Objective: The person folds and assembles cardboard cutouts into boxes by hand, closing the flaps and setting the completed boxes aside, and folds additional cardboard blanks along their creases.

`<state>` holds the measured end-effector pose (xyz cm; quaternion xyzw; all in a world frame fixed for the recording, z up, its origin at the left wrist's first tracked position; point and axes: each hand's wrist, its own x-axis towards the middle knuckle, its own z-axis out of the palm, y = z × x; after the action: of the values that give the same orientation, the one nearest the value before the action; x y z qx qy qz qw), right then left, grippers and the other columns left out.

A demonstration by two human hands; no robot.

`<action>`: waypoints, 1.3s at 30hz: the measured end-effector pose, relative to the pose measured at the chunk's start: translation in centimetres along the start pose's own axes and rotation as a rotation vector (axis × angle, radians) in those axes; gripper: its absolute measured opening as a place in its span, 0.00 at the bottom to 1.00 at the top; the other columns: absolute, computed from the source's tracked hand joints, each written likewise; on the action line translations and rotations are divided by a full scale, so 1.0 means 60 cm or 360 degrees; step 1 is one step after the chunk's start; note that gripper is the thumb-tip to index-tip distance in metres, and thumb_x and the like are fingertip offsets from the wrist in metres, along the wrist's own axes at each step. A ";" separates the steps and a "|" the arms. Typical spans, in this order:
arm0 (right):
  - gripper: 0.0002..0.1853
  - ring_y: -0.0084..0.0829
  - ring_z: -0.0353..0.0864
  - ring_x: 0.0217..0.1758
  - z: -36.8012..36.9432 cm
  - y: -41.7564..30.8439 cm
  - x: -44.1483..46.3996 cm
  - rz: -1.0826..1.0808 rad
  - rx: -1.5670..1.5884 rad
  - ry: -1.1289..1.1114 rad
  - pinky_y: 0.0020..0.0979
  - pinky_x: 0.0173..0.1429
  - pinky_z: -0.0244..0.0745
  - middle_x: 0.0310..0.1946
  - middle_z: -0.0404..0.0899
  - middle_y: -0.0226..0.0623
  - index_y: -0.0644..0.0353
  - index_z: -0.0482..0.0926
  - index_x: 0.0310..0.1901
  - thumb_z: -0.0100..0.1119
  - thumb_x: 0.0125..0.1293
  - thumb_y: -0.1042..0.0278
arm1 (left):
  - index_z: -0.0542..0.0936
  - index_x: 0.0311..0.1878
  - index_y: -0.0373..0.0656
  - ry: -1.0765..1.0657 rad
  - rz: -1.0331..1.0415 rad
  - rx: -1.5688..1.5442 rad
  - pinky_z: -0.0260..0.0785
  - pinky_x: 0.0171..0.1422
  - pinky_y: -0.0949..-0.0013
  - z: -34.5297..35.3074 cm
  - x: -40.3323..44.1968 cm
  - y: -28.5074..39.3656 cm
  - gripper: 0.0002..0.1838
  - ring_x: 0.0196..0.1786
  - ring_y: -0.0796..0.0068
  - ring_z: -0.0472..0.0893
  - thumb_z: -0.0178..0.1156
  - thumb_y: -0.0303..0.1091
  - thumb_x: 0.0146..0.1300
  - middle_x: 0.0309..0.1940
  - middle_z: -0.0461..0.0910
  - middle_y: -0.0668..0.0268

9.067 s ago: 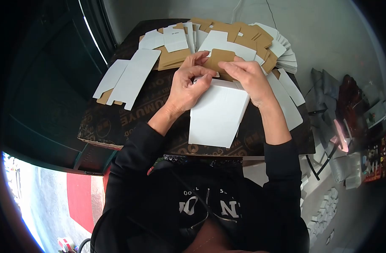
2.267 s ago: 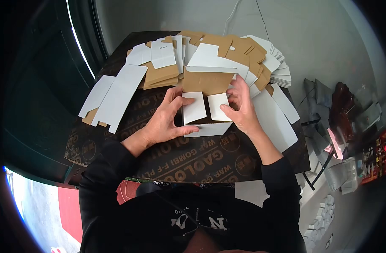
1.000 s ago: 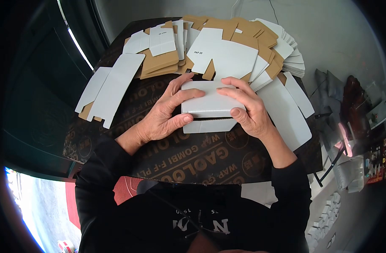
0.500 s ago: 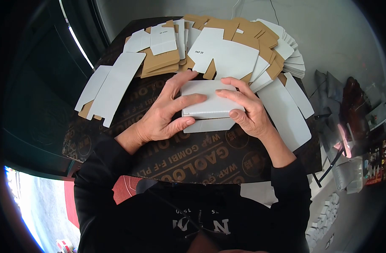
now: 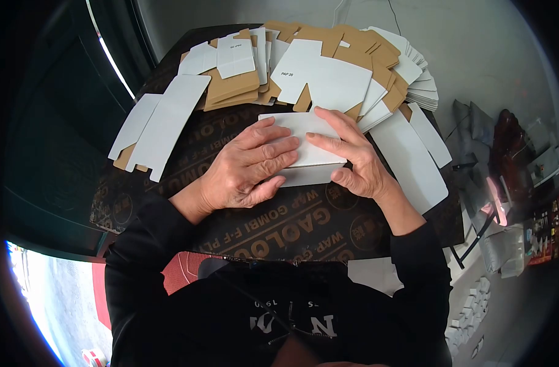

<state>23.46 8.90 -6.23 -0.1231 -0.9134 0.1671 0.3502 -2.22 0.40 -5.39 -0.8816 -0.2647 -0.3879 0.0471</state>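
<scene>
Clamping grip of L hand (image 5: pixel 241 166) & R hand (image 5: pixel 356 158) on white box (image 5: pixel 313 175). Holding it on worktop (image 5: pixel 227 235), abt midway btw front & back edges, nr flat cartons (image 5: pixel 337 79).

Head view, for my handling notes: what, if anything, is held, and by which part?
The white box, held from above: left hand over its top's left side, right hand with fingers on top, thumb near the front right corner.
</scene>
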 end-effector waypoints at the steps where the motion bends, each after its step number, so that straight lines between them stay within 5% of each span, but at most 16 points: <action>1: 0.29 0.48 0.65 0.72 -0.002 -0.004 0.002 -0.0010 -0.0032 -0.0021 0.43 0.77 0.58 0.72 0.63 0.48 0.58 0.80 0.62 0.67 0.61 0.54 | 0.83 0.56 0.37 0.0006 -0.0015 -0.0019 0.59 0.78 0.47 0.000 0.000 0.001 0.19 0.64 0.54 0.77 0.62 0.35 0.64 0.57 0.82 0.58; 8: 0.41 0.49 0.64 0.71 -0.002 -0.008 -0.001 0.0295 0.0127 0.0039 0.45 0.77 0.57 0.71 0.64 0.49 0.61 0.70 0.69 0.68 0.53 0.55 | 0.82 0.57 0.34 -0.0039 0.0096 -0.0029 0.64 0.73 0.50 -0.018 -0.002 -0.009 0.20 0.65 0.52 0.74 0.58 0.32 0.64 0.62 0.78 0.54; 12: 0.45 0.47 0.66 0.70 -0.043 -0.055 0.013 0.0390 0.0101 0.0071 0.43 0.75 0.57 0.69 0.65 0.49 0.65 0.64 0.71 0.69 0.50 0.59 | 0.80 0.57 0.33 0.0510 -0.0129 0.0070 0.69 0.66 0.56 -0.023 -0.007 -0.035 0.20 0.63 0.51 0.73 0.56 0.31 0.65 0.66 0.74 0.51; 15: 0.45 0.43 0.65 0.71 -0.101 -0.110 -0.028 0.0534 0.0272 0.0301 0.40 0.74 0.57 0.69 0.66 0.48 0.68 0.67 0.69 0.67 0.46 0.60 | 0.80 0.58 0.34 0.0519 -0.0206 0.0153 0.69 0.64 0.58 -0.021 -0.014 -0.047 0.20 0.62 0.51 0.72 0.56 0.29 0.64 0.66 0.72 0.50; 18: 0.47 0.42 0.64 0.74 -0.195 -0.152 -0.131 0.0689 0.0497 0.0758 0.40 0.76 0.56 0.72 0.64 0.49 0.69 0.64 0.72 0.64 0.50 0.54 | 0.79 0.58 0.34 0.0510 -0.0302 0.0183 0.70 0.61 0.60 -0.015 -0.018 -0.044 0.20 0.61 0.51 0.72 0.56 0.26 0.63 0.67 0.70 0.49; 22: 0.30 0.36 0.77 0.61 -0.396 -0.205 -0.454 0.0908 0.0673 0.1838 0.35 0.65 0.73 0.64 0.73 0.47 0.67 0.65 0.69 0.55 0.71 0.60 | 0.81 0.55 0.33 0.0515 -0.0249 0.0162 0.72 0.57 0.64 -0.014 -0.010 -0.027 0.19 0.58 0.55 0.74 0.56 0.22 0.60 0.63 0.74 0.50; 25: 0.32 0.46 0.77 0.60 -0.436 -0.357 -0.519 0.0814 0.0067 0.2662 0.43 0.67 0.75 0.61 0.72 0.56 0.69 0.62 0.67 0.57 0.71 0.55 | 0.82 0.54 0.33 0.0478 -0.0371 0.0008 0.72 0.54 0.66 -0.006 -0.011 -0.019 0.19 0.56 0.58 0.75 0.56 0.21 0.59 0.62 0.75 0.50; 26: 0.41 0.56 0.71 0.67 -0.496 -0.382 -0.675 0.0500 0.0512 0.2734 0.48 0.74 0.68 0.64 0.65 0.65 0.71 0.50 0.73 0.58 0.69 0.53 | 0.82 0.54 0.33 0.0454 -0.0431 -0.0052 0.72 0.52 0.67 -0.006 -0.011 -0.017 0.18 0.55 0.59 0.76 0.57 0.21 0.59 0.61 0.76 0.50; 27: 0.44 0.64 0.63 0.72 -0.508 -0.417 -0.757 -0.0087 0.0757 0.2412 0.54 0.75 0.66 0.67 0.58 0.71 0.72 0.45 0.73 0.57 0.69 0.53 | 0.82 0.53 0.32 0.0429 -0.0492 -0.0109 0.73 0.51 0.68 -0.005 -0.009 -0.015 0.18 0.54 0.60 0.76 0.57 0.20 0.58 0.61 0.77 0.50; 29: 0.38 0.66 0.63 0.71 -0.523 -0.498 -0.841 -0.0419 0.0922 0.3210 0.58 0.73 0.69 0.70 0.51 0.73 0.74 0.49 0.70 0.54 0.70 0.56 | 0.83 0.52 0.31 0.0460 -0.0563 -0.0160 0.73 0.46 0.71 0.005 0.006 0.005 0.17 0.46 0.65 0.79 0.57 0.22 0.59 0.58 0.79 0.51; 30: 0.38 0.66 0.63 0.71 -0.534 -0.510 -0.887 -0.0419 0.0922 0.3207 0.58 0.73 0.69 0.70 0.51 0.73 0.74 0.49 0.70 0.54 0.70 0.56 | 0.83 0.52 0.31 0.0463 -0.0564 -0.0161 0.73 0.46 0.71 0.007 0.018 0.024 0.17 0.46 0.65 0.79 0.57 0.22 0.59 0.58 0.79 0.51; 32: 0.34 0.67 0.63 0.71 -0.549 -0.515 -0.953 -0.0281 0.0652 0.3250 0.60 0.72 0.68 0.70 0.54 0.73 0.75 0.50 0.69 0.48 0.72 0.61 | 0.82 0.54 0.31 0.0373 -0.0664 -0.0725 0.73 0.44 0.72 0.004 0.046 0.080 0.17 0.42 0.66 0.79 0.57 0.23 0.63 0.55 0.80 0.51; 34: 0.29 0.64 0.65 0.71 -0.488 -0.477 -0.768 0.0146 0.0124 0.3295 0.57 0.71 0.71 0.69 0.57 0.73 0.75 0.53 0.68 0.45 0.72 0.66 | 0.80 0.56 0.29 0.0219 -0.0897 -0.1704 0.74 0.46 0.71 -0.016 0.081 0.154 0.16 0.42 0.66 0.80 0.55 0.26 0.68 0.53 0.81 0.53; 37: 0.28 0.53 0.67 0.72 -0.476 -0.402 -0.678 0.0367 0.0411 0.2911 0.48 0.75 0.67 0.67 0.65 0.64 0.75 0.61 0.69 0.46 0.71 0.68 | 0.74 0.61 0.23 0.0180 -0.0716 -0.2880 0.78 0.54 0.63 -0.039 0.120 0.224 0.23 0.55 0.63 0.79 0.51 0.34 0.72 0.58 0.74 0.50; 39: 0.29 0.46 0.70 0.68 -0.448 -0.346 -0.552 0.0401 0.0593 0.2699 0.43 0.72 0.68 0.64 0.70 0.58 0.75 0.59 0.71 0.46 0.72 0.68 | 0.76 0.60 0.27 0.0101 -0.0575 -0.3110 0.77 0.53 0.66 -0.046 0.127 0.254 0.21 0.53 0.64 0.79 0.53 0.31 0.70 0.56 0.73 0.51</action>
<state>63.50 -15.51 0.86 -0.2464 -0.2827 0.2032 0.9045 7.88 -10.14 3.82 -0.4689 0.0422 -0.4603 -0.7526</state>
